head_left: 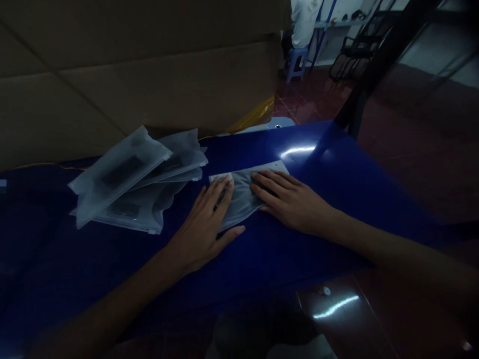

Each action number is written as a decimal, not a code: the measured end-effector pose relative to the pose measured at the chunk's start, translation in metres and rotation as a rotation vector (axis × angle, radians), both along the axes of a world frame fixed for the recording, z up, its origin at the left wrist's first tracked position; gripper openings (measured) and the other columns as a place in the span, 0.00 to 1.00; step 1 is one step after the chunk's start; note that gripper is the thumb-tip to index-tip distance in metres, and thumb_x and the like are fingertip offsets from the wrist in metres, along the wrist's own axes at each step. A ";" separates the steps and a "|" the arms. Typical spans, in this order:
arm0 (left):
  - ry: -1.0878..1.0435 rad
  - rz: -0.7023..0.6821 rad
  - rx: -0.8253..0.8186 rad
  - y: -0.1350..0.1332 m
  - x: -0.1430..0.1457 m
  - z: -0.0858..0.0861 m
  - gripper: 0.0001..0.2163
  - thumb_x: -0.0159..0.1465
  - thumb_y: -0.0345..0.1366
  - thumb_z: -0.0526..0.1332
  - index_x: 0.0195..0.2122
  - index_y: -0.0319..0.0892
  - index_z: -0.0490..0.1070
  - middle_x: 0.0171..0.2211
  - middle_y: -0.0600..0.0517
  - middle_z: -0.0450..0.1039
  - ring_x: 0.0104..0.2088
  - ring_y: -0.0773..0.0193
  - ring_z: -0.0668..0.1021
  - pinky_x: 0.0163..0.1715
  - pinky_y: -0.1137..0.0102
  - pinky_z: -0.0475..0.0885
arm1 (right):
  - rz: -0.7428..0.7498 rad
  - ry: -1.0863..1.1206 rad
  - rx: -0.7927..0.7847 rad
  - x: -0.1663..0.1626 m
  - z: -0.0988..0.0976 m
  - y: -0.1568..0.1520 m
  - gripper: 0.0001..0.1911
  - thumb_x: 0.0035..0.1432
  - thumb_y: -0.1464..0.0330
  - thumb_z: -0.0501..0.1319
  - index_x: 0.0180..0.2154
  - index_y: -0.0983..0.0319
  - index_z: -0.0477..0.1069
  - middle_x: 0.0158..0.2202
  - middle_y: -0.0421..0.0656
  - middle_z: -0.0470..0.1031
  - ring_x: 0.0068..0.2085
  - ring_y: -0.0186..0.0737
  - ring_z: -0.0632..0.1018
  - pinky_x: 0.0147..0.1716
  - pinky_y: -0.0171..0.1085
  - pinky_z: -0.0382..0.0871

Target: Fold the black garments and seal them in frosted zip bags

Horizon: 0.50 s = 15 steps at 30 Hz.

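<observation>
A frosted plastic pouch [243,192] with something dark inside lies flat on the blue table [329,169]. My left hand [207,224] rests flat on the pouch's left end, fingers stretched out. My right hand [290,199] lies flat on its right end, fingers extended and pressing down. Neither hand grips anything. To the left, a loose pile of similar frosted pouches [136,179] sits on the table, apart from both hands.
A large cardboard box [142,70] stands at the back of the table, with yellow plastic [252,117] under its corner. Beyond the table's right edge is reddish floor, a blue stool [297,62], a dark chair [355,55] and a person in white [305,22].
</observation>
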<state>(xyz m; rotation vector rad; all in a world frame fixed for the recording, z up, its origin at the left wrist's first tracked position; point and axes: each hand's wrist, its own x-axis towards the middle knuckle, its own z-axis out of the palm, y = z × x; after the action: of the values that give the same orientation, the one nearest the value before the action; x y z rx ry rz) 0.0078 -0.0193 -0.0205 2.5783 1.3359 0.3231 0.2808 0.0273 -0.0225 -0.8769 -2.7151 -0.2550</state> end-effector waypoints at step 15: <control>0.098 0.003 0.023 0.004 -0.010 -0.009 0.35 0.75 0.56 0.52 0.78 0.55 0.38 0.79 0.44 0.35 0.77 0.39 0.46 0.71 0.36 0.52 | -0.645 -0.149 0.007 0.087 0.014 0.053 0.28 0.68 0.76 0.47 0.66 0.65 0.67 0.65 0.61 0.70 0.60 0.68 0.73 0.52 0.64 0.71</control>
<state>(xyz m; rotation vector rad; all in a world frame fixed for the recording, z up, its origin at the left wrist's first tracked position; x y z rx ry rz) -0.0020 -0.0151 -0.0298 2.6430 1.3761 0.2161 0.3675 0.0802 -0.0089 -1.7737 -2.4634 -0.4685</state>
